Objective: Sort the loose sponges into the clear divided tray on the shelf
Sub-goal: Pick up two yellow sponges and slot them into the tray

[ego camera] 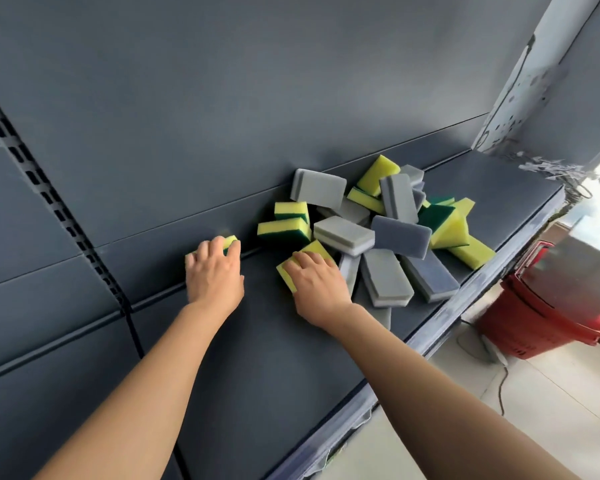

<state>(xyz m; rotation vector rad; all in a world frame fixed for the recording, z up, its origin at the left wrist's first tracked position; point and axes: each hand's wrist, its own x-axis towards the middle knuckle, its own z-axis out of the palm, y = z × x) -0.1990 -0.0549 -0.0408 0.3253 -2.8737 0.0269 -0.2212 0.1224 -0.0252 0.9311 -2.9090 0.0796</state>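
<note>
A heap of loose sponges (378,230), several grey and several yellow with green scouring pads, lies on the dark grey shelf (257,341) against its back panel. My left hand (213,271) grips a yellow-green sponge (230,241) near the back of the shelf, left of the heap. My right hand (317,280) grips another yellow sponge (312,252) at the heap's near left edge. No clear divided tray is in view.
The shelf's front edge (430,334) runs diagonally to the right. Below it, on the tiled floor, stands a stack of red shopping baskets (551,313) with a cable beside it. A slotted upright (49,199) runs down the back panel at the left.
</note>
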